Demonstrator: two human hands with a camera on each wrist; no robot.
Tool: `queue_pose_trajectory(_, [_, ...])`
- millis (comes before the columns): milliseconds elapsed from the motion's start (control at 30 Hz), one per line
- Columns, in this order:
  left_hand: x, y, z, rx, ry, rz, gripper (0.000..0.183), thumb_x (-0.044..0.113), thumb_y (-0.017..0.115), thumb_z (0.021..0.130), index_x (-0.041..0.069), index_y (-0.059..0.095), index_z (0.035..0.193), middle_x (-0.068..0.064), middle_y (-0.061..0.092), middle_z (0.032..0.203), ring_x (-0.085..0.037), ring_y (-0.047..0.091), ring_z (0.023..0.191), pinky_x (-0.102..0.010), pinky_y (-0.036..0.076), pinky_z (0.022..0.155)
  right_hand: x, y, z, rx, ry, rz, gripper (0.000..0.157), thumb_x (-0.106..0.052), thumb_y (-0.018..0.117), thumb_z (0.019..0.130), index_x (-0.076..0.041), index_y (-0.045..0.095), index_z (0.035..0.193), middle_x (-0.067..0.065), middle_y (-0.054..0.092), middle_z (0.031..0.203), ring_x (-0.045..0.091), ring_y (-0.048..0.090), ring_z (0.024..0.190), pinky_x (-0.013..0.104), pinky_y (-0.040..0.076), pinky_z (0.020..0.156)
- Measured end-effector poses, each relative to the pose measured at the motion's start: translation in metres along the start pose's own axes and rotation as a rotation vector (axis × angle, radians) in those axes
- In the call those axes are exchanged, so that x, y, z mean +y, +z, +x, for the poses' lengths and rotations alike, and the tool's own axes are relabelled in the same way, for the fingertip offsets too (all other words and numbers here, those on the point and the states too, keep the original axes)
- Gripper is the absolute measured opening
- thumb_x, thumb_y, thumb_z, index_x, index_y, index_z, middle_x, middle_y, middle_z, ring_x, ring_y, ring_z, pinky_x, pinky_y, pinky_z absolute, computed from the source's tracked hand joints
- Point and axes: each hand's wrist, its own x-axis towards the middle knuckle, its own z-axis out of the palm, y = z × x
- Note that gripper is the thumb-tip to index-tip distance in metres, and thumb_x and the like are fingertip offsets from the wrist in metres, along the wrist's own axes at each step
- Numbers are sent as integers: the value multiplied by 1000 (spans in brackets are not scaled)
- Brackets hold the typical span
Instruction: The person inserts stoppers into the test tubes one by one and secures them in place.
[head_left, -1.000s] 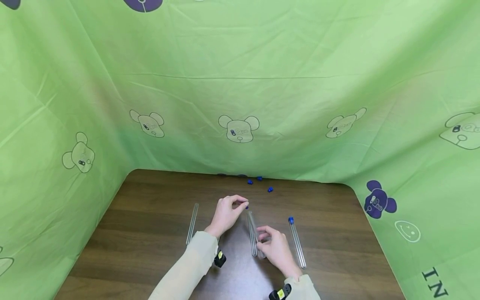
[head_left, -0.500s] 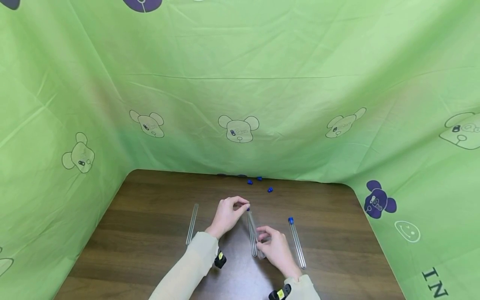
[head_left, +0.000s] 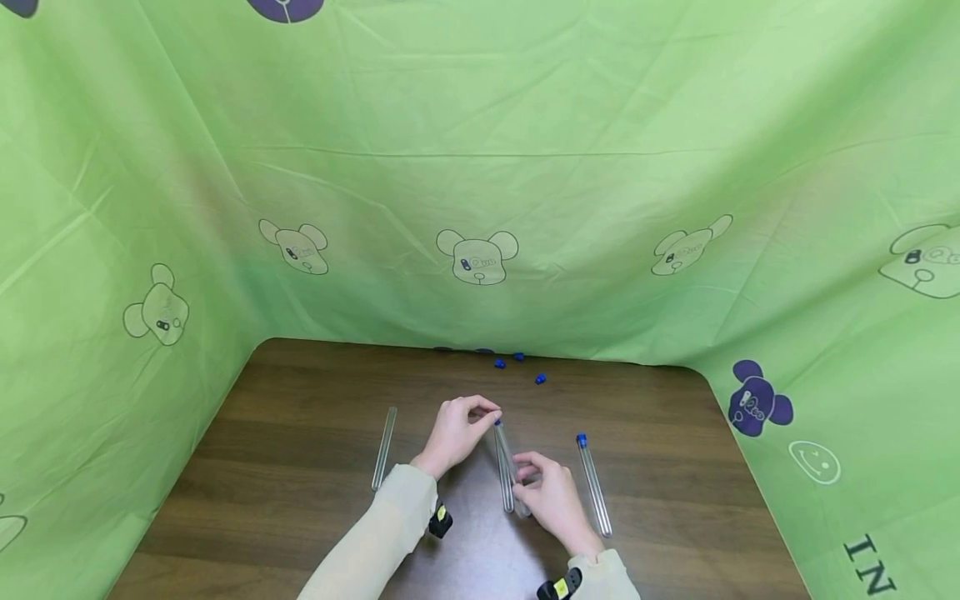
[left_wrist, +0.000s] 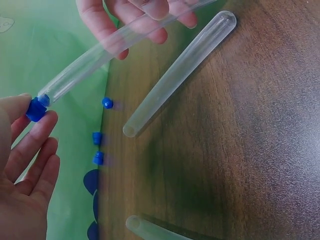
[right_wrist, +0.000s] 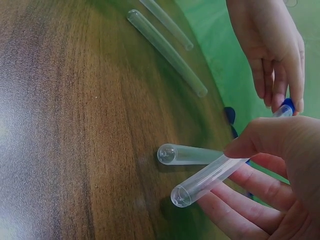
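My left hand (head_left: 456, 432) pinches a blue cap (left_wrist: 36, 109) between thumb and index finger. The cap's narrow plug sits at the mouth of a clear test tube (right_wrist: 202, 182), which slants upward over the table. Lower down, my right hand (head_left: 551, 496) grips this tube with thumb and fingers, its rounded end sticking out below them in the right wrist view. Just beside it, another uncapped test tube (left_wrist: 180, 75) lies on the wooden table.
A test tube with a blue cap (head_left: 582, 441) lies to the right of the hands. Farther left rests an uncapped tube (head_left: 385, 450); the right wrist view shows two tubes on that side. Three loose blue caps (head_left: 541, 379) lie near the back edge, before a green cloth (head_left: 480, 192).
My left hand has shifted slightly right and toward the person, bringing the blue cap to the tube's mouth. The right hand and its tube have stayed in place.
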Motion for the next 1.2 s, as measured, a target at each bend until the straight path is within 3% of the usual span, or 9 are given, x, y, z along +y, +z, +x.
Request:
queue_pose_trajectory(467, [4,3,-6,-28,25,23,22,20,70,99,10,77,116,5,75,95,-10,70,89,-28,55,83,-1,0,-1,7,-5,-13,40,9,75,75,-3,72,112,8,72,87,18,70,67,27,55,56])
queue_pose_trajectory(700, [2,12,-10,-31,0,-7,30,34,73,96,13,76,117,10,70,87,-7,68,87,-27,54,76,-2,-1,-1,4,2,-13,40,9,75,75,-2,71,113,8,72,88,18,70,67,27,55,56])
queue_pose_trajectory(900, [3,17,-16,-17,-15,-24,35,34,75,95,13,72,122,11,68,86,-7,67,86,-26,54,74,-4,-1,-1,-3,10,-7,40,9,75,76,-2,71,114,9,72,90,22,71,69,27,56,57])
queue_pose_trajectory(1200, [4,21,-18,25,35,-35,37,29,73,96,16,67,131,8,69,86,-9,68,85,-33,57,80,-7,0,1,16,-26,-14,39,7,74,78,1,71,116,9,72,91,22,72,71,28,57,61])
